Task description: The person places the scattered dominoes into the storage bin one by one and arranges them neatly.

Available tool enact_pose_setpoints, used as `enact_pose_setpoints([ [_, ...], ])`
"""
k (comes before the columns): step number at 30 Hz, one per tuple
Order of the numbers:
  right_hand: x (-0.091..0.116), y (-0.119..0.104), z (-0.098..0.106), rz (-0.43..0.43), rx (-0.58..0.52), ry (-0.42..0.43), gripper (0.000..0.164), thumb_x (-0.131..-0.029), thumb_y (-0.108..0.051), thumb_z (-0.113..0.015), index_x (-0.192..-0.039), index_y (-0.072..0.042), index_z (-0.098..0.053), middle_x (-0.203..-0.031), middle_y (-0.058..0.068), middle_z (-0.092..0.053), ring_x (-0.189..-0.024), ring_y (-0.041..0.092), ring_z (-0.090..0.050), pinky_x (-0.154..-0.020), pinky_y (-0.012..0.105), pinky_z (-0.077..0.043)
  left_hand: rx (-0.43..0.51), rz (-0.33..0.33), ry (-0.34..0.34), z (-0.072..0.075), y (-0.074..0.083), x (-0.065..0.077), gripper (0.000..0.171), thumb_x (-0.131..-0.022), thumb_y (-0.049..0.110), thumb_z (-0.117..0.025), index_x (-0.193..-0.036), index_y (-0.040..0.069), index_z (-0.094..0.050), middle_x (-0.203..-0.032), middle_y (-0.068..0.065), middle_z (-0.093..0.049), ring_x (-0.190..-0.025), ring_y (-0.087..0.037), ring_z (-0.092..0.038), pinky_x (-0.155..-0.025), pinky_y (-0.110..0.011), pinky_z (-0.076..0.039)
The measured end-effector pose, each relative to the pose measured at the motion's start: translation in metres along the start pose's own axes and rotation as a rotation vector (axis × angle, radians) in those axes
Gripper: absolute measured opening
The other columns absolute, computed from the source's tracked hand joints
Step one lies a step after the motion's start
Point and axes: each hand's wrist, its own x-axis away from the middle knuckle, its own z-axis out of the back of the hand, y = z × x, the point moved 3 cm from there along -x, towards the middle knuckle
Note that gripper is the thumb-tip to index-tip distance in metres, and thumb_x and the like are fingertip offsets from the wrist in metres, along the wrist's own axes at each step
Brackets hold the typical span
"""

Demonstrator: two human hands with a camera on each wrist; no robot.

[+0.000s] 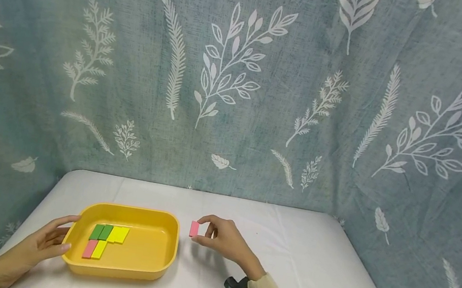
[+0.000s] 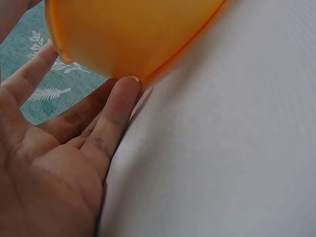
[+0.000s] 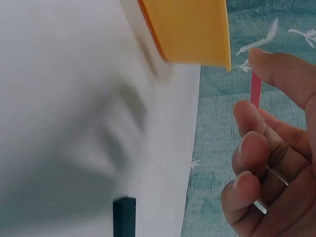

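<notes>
Between thumb and fingertip, my right hand pinches a small flat pink tile, held up just right of a yellow tray. In the right wrist view the pink tile shows edge-on, while the other fingers curl loosely. My left hand touches the tray's left end with fingers spread and fairly straight; the left wrist view has its fingertips against the outer wall. Inside the tray, at the left, lie two green tiles, several yellow tiles and another pink tile.
A white cloth covers the table. Blue-green curtains with white leaf prints hang behind and at both sides. A black device sits by the right wrist. A dark block-like piece shows low in the right wrist view.
</notes>
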Motion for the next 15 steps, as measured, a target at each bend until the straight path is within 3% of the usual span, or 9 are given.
enact_pose_setpoints([
  [15, -0.02, -0.027, -0.015, 0.072, 0.009, -0.039, 0.043, -0.088, -0.043, -0.082, -0.122, -0.019, -0.07, -0.073, -0.012, -0.062, -0.059, 0.005, -0.054, -0.057, 0.021, -0.045, 0.011, -0.022, -0.006, 0.0, 0.001, 0.001, 0.073, -0.104, 0.024, -0.063, -0.162, 0.015, -0.02, -0.157, -0.031, -0.03, -0.116, -0.001, -0.053, -0.089, -0.023, -0.05],
])
